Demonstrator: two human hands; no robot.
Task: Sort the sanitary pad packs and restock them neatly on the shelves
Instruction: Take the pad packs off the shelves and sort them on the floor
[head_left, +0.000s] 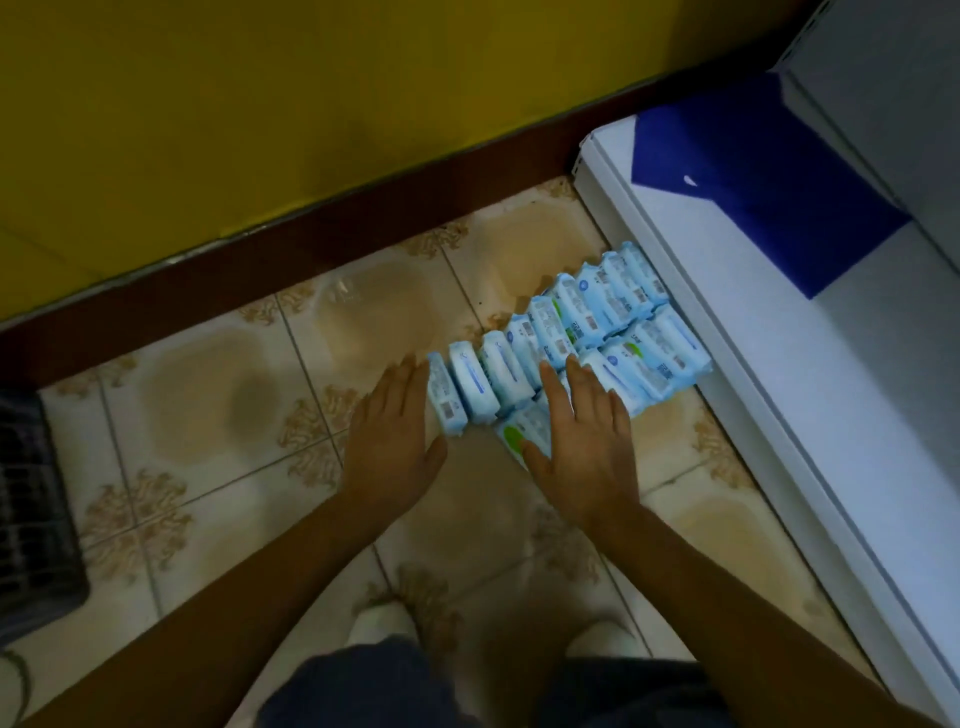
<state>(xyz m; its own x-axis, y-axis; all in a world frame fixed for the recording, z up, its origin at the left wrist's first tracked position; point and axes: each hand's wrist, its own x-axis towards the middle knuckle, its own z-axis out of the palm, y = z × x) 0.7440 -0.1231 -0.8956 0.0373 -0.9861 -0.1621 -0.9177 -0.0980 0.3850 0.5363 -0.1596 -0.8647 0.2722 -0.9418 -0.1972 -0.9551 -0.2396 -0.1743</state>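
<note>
Fingers (411, 375) straight, we note: left hand (395, 423) presses the end of the packs (498, 369), right hand (589, 441) rests flat atop them.

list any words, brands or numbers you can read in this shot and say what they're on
No text here can be read.
pad packs: print and barcode-like patches on the wrappers, all too blurred and small to read.
blue sheet on the white shelf: one small white mark, no legible letters.
</note>
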